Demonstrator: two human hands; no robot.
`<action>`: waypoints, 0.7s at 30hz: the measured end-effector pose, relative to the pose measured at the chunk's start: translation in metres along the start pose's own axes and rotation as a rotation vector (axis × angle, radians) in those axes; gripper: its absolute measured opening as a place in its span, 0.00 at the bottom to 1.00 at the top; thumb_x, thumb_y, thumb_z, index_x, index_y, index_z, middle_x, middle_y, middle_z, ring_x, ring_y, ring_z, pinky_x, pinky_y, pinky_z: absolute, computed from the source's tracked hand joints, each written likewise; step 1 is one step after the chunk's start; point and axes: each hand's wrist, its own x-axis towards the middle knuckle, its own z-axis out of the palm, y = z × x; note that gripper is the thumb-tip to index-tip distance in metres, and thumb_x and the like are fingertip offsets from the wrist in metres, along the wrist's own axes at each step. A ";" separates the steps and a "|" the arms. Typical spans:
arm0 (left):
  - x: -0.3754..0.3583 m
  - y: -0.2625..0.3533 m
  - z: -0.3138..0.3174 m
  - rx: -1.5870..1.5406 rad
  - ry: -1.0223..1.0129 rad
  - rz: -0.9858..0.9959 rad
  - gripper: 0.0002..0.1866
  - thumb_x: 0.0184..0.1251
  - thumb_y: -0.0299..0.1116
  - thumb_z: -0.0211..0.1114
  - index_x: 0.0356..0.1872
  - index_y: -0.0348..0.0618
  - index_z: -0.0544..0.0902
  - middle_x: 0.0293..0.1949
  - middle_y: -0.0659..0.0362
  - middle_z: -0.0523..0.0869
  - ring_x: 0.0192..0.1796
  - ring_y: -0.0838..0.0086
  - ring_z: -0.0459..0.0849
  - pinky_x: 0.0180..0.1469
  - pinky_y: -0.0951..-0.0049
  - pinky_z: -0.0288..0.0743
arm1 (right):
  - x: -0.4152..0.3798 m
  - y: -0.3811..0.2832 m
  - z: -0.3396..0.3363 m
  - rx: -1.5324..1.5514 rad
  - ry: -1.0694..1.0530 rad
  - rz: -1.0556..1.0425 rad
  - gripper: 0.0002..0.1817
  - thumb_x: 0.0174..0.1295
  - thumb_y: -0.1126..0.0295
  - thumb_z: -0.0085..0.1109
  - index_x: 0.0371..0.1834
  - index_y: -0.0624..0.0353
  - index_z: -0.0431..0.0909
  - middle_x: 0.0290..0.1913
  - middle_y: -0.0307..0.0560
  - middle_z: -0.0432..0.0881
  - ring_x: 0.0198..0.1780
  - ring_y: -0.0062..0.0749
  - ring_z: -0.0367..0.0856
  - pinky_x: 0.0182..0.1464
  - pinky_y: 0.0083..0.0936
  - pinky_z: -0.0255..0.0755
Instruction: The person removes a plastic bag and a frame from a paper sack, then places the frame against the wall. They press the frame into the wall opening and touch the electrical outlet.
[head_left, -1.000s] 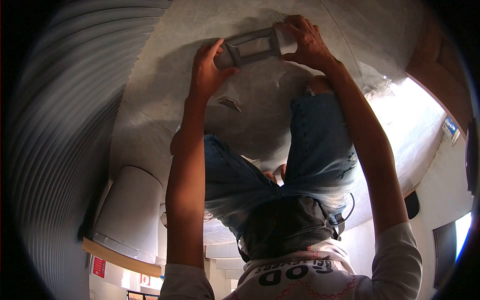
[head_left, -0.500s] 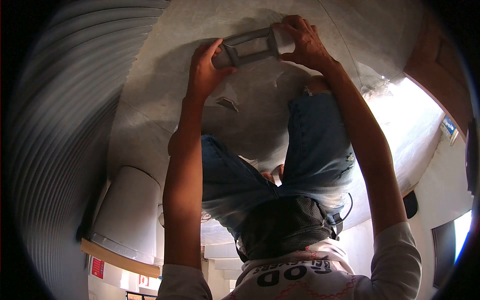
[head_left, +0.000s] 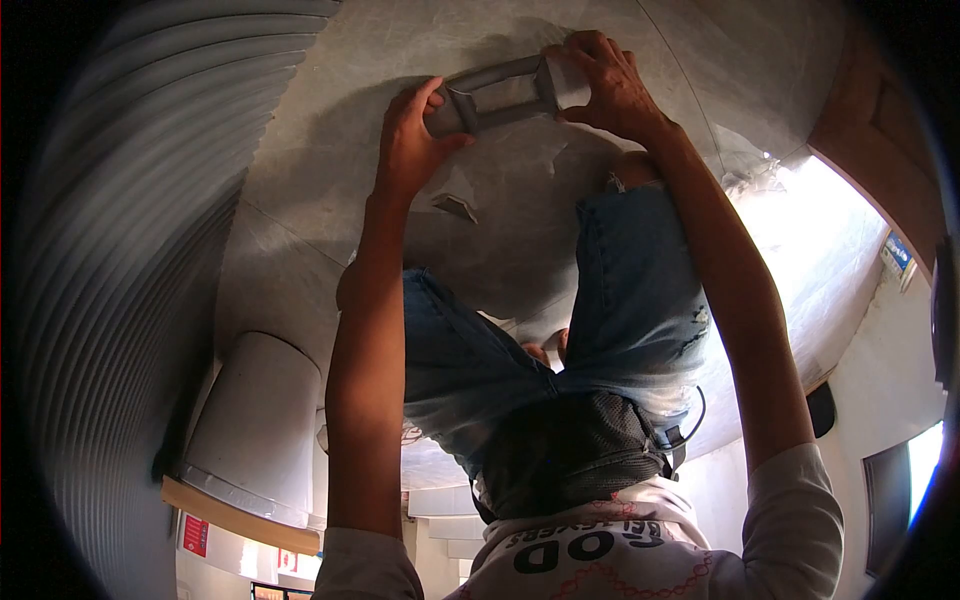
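A grey, box-like piece with a rectangular opening in its middle lies between my hands, close over the tiled floor. My left hand grips its left end, fingers on the far edge and thumb along the near side. At the other end my right hand is closed round it in the same way, fingers over the top and thumb underneath. A small, angular grey scrap rests on the floor, nearer to me and just below the left hand.
Ribbed grey sheeting rises along the left side. A white tub-shaped container stands at the lower left by a wooden strip. Brown wooden furniture is at the right edge. My bent knees in jeans flank the floor.
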 end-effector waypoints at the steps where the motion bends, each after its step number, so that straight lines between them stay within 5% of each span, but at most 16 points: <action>1: -0.001 -0.001 0.000 0.006 -0.005 -0.011 0.42 0.34 0.35 0.81 0.58 0.45 0.72 0.45 0.57 0.79 0.49 0.67 0.77 0.53 0.67 0.73 | 0.000 0.000 0.000 0.016 -0.010 0.002 0.46 0.33 0.62 0.79 0.63 0.40 0.68 0.58 0.43 0.66 0.61 0.37 0.65 0.61 0.39 0.58; 21: -0.003 -0.005 0.003 -0.008 0.023 0.017 0.40 0.35 0.40 0.81 0.56 0.44 0.74 0.46 0.56 0.80 0.48 0.68 0.78 0.52 0.67 0.74 | -0.003 0.005 0.006 -0.006 0.025 -0.041 0.45 0.33 0.63 0.79 0.62 0.41 0.69 0.58 0.43 0.66 0.63 0.38 0.64 0.62 0.40 0.57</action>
